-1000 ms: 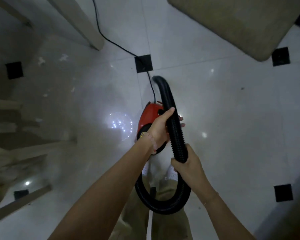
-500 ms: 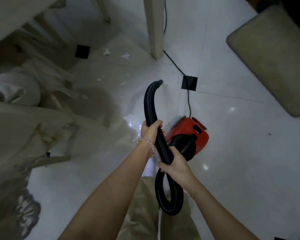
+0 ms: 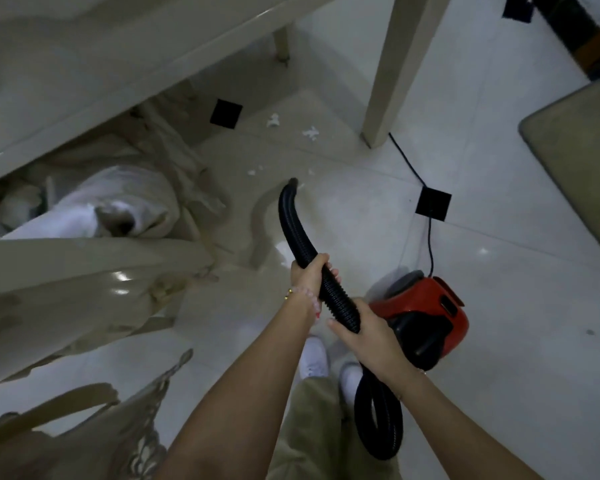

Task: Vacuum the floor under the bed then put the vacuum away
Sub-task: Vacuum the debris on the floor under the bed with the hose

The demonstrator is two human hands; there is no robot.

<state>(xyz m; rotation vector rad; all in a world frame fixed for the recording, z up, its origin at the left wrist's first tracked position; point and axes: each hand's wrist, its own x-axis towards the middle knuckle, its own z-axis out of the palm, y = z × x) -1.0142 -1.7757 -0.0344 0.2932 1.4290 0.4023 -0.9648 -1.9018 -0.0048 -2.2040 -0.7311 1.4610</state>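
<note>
A black ribbed vacuum hose curves up from a loop near my legs, and its open end hangs just above the white tiled floor. My left hand grips the hose higher up. My right hand grips it lower down. The red and black vacuum body sits on the floor to the right of my hands. Small white scraps of litter lie on the floor beyond the hose end, under the pale bed frame.
A pale bed leg stands ahead right, with the black power cord running past it to the vacuum. A beige rug lies at right. White bedding and draped fabric hang at left. My white shoes are below.
The view has swung left, bringing the bed and the litter into sight. The vacuum body now lies to the right of my hands, and the hose end points towards the bed.
</note>
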